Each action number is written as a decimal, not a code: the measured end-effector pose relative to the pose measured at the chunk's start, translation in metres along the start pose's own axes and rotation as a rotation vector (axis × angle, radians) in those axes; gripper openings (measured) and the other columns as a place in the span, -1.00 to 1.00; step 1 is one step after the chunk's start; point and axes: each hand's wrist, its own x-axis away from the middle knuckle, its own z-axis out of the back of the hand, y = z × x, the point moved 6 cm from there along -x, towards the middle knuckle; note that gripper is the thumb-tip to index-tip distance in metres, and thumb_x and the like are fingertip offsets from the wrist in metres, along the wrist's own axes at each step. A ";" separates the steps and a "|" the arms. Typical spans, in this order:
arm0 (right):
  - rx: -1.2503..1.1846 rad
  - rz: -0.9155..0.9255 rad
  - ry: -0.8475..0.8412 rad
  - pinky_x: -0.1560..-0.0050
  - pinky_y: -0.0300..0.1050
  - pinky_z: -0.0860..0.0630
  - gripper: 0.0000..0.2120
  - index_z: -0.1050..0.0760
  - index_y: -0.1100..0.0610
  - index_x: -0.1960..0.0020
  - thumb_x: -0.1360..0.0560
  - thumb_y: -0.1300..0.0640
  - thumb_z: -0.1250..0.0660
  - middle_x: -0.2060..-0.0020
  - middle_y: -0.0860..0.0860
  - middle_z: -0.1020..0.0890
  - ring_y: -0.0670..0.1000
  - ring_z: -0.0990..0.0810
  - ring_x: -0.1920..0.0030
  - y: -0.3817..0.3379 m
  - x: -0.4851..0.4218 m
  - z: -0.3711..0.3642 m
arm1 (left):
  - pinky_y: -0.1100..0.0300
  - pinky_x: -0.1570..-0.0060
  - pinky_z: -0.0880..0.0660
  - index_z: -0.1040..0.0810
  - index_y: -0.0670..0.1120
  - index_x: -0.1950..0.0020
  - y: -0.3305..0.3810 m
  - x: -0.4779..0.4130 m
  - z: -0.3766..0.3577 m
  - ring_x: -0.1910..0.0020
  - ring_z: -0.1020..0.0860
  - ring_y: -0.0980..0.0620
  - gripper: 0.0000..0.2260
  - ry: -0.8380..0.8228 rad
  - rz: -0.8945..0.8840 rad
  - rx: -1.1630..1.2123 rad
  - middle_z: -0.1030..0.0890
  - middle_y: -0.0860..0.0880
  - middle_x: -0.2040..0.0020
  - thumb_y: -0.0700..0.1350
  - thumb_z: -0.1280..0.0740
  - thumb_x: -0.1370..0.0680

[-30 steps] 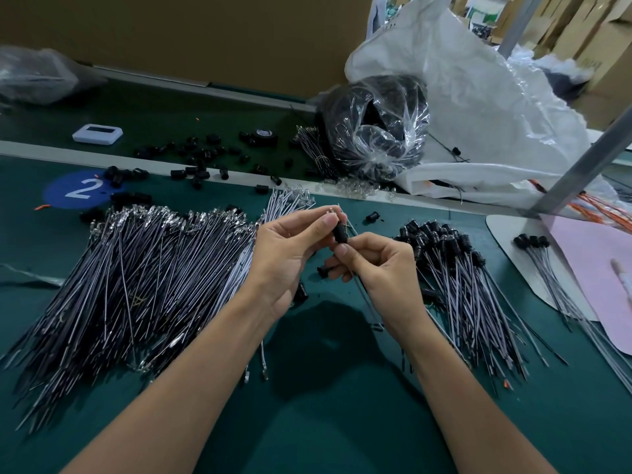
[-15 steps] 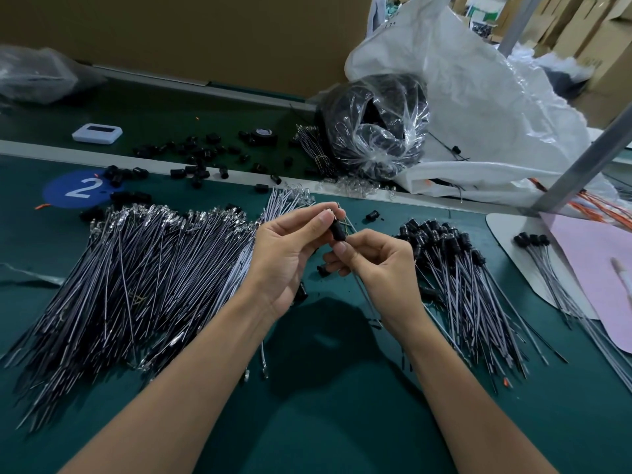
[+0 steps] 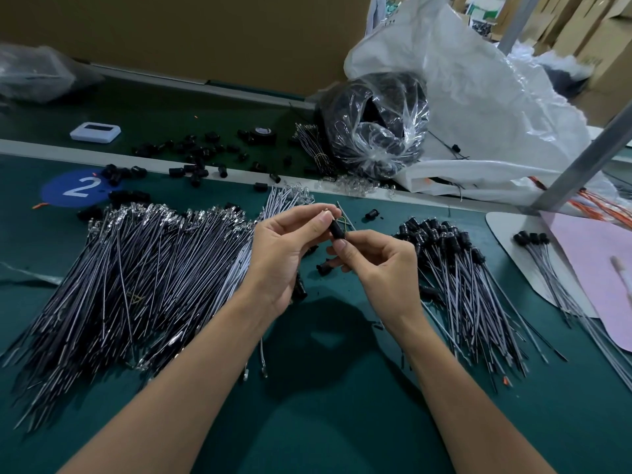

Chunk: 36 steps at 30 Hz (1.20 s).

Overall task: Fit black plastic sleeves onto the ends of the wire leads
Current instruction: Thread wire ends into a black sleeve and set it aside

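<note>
bare leads (image 3: 136, 268) lie left of the hands, sleeved leads (image 3: 458, 278) right.

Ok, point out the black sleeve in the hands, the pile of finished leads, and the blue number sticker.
black sleeve (image 3: 337, 230): head view, middle of its body.
pile of finished leads (image 3: 455, 271): head view, wires just below the capped ends.
blue number sticker (image 3: 80, 188): head view, centre, by the white 2.

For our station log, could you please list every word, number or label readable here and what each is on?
"2": white numeral on the round blue sticker on the green table top.
Dark print near the top of the large white plastic bag: too small to read.
Label on the black tape roll: blurred, unreadable.
Small white rectangular device: nothing legible.
</note>
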 end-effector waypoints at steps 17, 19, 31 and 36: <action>0.071 0.061 0.039 0.20 -0.31 -0.55 -0.93 -0.66 0.26 0.10 -0.47 0.36 -0.42 0.27 0.02 -0.70 -0.13 -0.68 0.28 0.000 -0.003 0.009 | 0.07 -0.08 -0.61 -0.65 -0.12 -0.10 -0.008 0.003 -0.009 0.04 -0.68 -0.06 -0.68 -0.132 0.046 -0.198 -0.71 -0.16 0.02 -0.22 -0.53 -0.35; 0.058 0.052 0.041 0.18 -0.28 -0.56 -0.90 -0.66 0.26 0.08 -0.47 0.40 -0.40 0.27 0.03 -0.69 -0.11 -0.68 0.27 0.003 -0.004 0.010 | 0.13 -0.02 -0.61 -0.67 -0.18 -0.03 -0.010 0.004 -0.012 0.11 -0.67 -0.01 -0.74 -0.113 0.030 -0.226 -0.72 -0.15 0.06 -0.25 -0.49 -0.35; -0.019 0.097 0.020 0.10 -0.20 -0.60 -0.87 -0.64 0.06 0.20 -0.44 0.27 -0.42 0.30 -0.02 -0.71 -0.03 -0.71 0.22 -0.002 -0.003 0.006 | 0.20 0.03 -0.60 -0.69 -0.15 -0.01 -0.002 0.008 -0.014 0.04 -0.68 0.00 -0.81 -0.077 -0.082 -0.154 -0.72 -0.10 0.05 -0.24 -0.46 -0.40; 0.026 0.114 0.031 0.12 -0.25 -0.58 -0.83 -0.63 0.17 0.20 -0.45 0.41 -0.41 0.30 -0.01 -0.70 -0.08 -0.69 0.23 -0.001 -0.003 0.009 | 0.22 0.04 -0.60 -0.70 -0.11 -0.02 0.001 0.009 -0.017 0.05 -0.69 0.00 -0.80 -0.116 -0.088 -0.158 -0.72 -0.10 0.07 -0.27 -0.47 -0.41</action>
